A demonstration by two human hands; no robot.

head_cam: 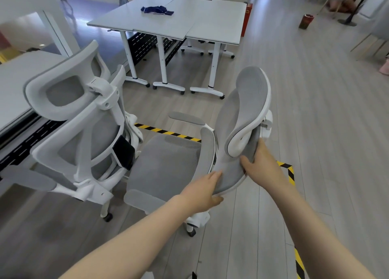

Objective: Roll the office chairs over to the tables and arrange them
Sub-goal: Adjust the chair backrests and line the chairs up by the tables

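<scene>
The left hand (202, 192) is gripping the lower edge of the grey mesh backrest on the near office chair (166, 165), fingers laid flat over it, thumb underneath. The right hand (261, 163) is clasping the curved white-framed headrest (250, 110), fingers curling behind. The chair's seat is facing left, toward a second office chair (84, 118) tucked against the side table (12, 85). White-legged tables (195, 20) are standing beyond on plank flooring.

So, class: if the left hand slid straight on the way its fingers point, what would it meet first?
The left hand already lies on the held chair's backrest; its fingers point up-right along it, so it would likely meet the right hand first, though depth is unclear.
</scene>
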